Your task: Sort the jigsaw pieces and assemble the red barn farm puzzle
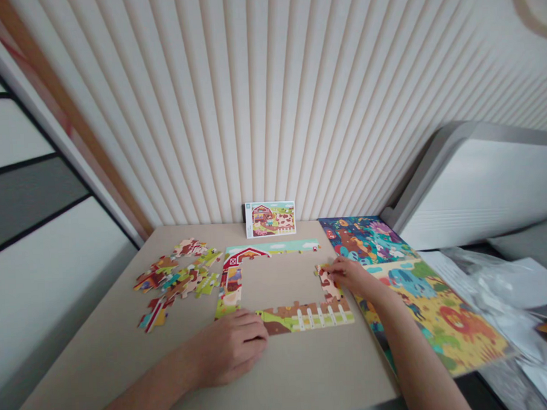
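A jigsaw puzzle border [321, 315] lies on the table as a rectangular frame, showing a red barn top left and a white fence along the bottom. My right hand [349, 276] is at its right side, thumb and fingers pinched on a puzzle piece [322, 269] beside the brown-and-white cow part. Parts of that piece are hidden by the fingers. My left hand [237, 345] rests on the table against the frame's bottom left corner, fingers curled and close together; their undersides are hidden. A gap shows in the frame at the upper right, below the sky strip [297, 246].
Loose puzzle pieces [181, 275] lie in a pile on the left. A picture card [270, 219] of the farm scene stands against the pleated blind [269, 96]. Two finished animal puzzles [441, 306] lie at the right, near clear plastic wrapping [490, 286].
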### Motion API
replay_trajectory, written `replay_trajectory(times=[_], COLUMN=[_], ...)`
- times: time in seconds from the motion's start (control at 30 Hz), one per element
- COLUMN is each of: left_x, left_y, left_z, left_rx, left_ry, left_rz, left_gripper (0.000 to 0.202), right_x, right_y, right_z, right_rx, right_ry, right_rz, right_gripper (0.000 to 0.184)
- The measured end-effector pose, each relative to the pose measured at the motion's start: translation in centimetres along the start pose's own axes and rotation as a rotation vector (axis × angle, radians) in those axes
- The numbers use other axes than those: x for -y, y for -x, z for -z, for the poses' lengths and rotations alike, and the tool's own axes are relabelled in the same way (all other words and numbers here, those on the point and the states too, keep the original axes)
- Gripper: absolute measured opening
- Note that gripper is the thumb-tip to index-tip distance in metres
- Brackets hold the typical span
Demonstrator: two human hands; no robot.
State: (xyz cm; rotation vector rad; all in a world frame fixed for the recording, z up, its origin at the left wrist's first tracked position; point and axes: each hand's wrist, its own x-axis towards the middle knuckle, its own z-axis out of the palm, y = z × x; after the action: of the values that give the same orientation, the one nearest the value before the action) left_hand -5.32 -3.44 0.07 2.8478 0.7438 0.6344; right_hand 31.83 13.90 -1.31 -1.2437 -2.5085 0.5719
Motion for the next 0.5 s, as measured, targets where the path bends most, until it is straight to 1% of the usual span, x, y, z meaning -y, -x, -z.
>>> replay_trajectory(times=[0.13, 0.27, 0.5], left_x=[0.1, 0.1, 0.1], left_y=[0.0, 0.0, 0.1], left_z=[0.0, -0.1, -0.1], left_rx=[0.019, 0.031, 0.050], left_ry=[0.019, 0.023, 0.030], left_rz=[0.002, 0.010, 0.013], left_gripper=[0.013, 0.014, 0.014], right_x=[0.2, 0.7, 2.1], right_y=[0.0, 0.0, -0.2], right_z=[-0.1, -0.3, -0.2], right_rx=[0.000, 0.001, -0.045], right_ry=[0.061, 0.054, 0.084], right_rz=[0.000, -0.003, -0.125], right_gripper=[0.026, 0.025, 0.017])
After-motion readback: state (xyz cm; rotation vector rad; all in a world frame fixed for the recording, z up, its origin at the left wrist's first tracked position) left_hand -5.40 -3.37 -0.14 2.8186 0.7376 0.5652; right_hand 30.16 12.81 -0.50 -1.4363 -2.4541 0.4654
